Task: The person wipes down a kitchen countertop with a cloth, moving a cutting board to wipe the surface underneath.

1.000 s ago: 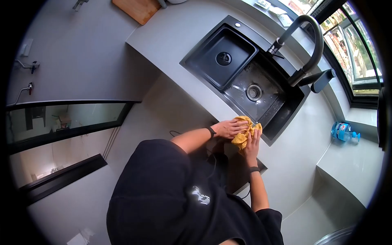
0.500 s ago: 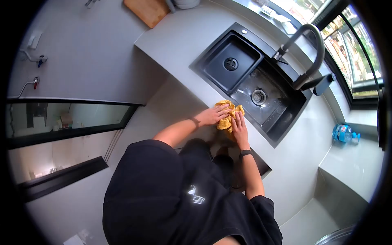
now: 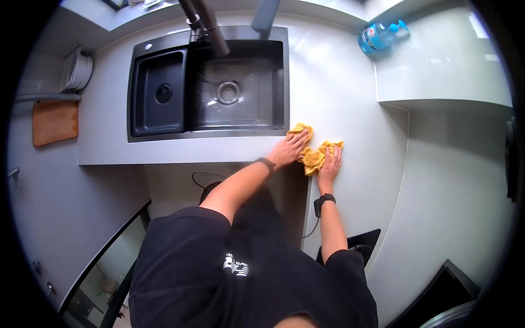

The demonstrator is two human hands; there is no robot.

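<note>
A crumpled yellow cloth [image 3: 313, 158] lies on the light countertop [image 3: 350, 109] at the inner corner, right of the sink's lower edge. My left hand [image 3: 287, 150] presses on the cloth's left part, close to the sink's lower right corner. On its right part rests my right hand [image 3: 329, 169], with the fingers over the fabric. Both hands touch the same cloth and hide parts of it. The dark sink [image 3: 240, 117], with a black tray [image 3: 158, 112] in its left side, is just up and left of my hands.
A dark faucet [image 3: 210, 27] reaches over the sink. At the upper right lies a blue bottle [image 3: 376, 39]. A wooden board [image 3: 55, 121] and white dishes [image 3: 79, 72] are at the left. Below my right arm are a black object [image 3: 367, 240] and a cable.
The view has turned, so the sink now appears level at the upper left. My hands and the cloth have moved along the counter to the corner right of the sink.
</note>
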